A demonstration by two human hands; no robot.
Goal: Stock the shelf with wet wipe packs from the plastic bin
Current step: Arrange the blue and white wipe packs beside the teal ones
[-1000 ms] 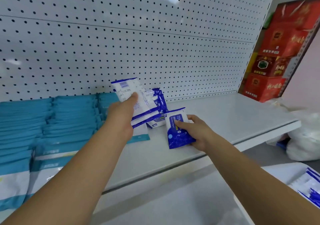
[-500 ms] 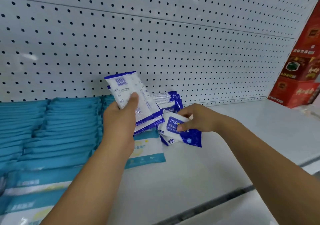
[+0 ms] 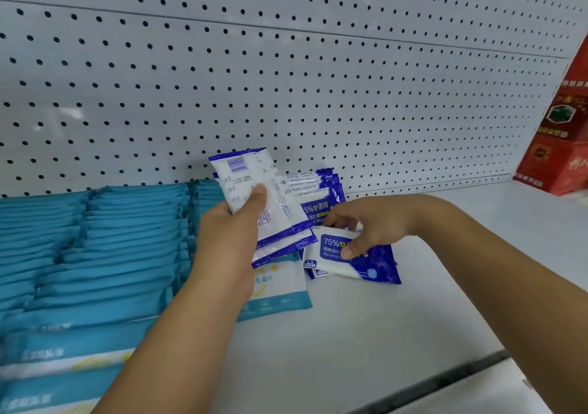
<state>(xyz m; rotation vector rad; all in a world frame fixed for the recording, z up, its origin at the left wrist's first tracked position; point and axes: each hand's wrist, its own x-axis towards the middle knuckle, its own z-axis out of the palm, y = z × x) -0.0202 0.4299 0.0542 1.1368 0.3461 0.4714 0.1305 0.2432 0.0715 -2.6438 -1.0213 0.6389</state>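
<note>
My left hand (image 3: 230, 238) grips a small stack of blue-and-white wet wipe packs (image 3: 261, 197), back side facing me, tilted up over the white shelf (image 3: 366, 334). My right hand (image 3: 370, 224) pinches another blue alcohol wipe pack (image 3: 359, 265), which lies on the shelf on top of a second one. Behind them, several more blue packs (image 3: 318, 191) lean against the pegboard. The plastic bin is out of view.
Rows of teal wipe packs (image 3: 95, 248) fill the shelf's left part, with one teal-and-white pack (image 3: 280, 289) lying under my left hand. A white pegboard (image 3: 286, 79) backs the shelf. Red boxes (image 3: 560, 146) stand at the far right.
My right hand carried its blue pack from the shelf's front edge back toward the pegboard and laid it on the shelf. The camera moved closer. My left hand keeps its stack raised.
</note>
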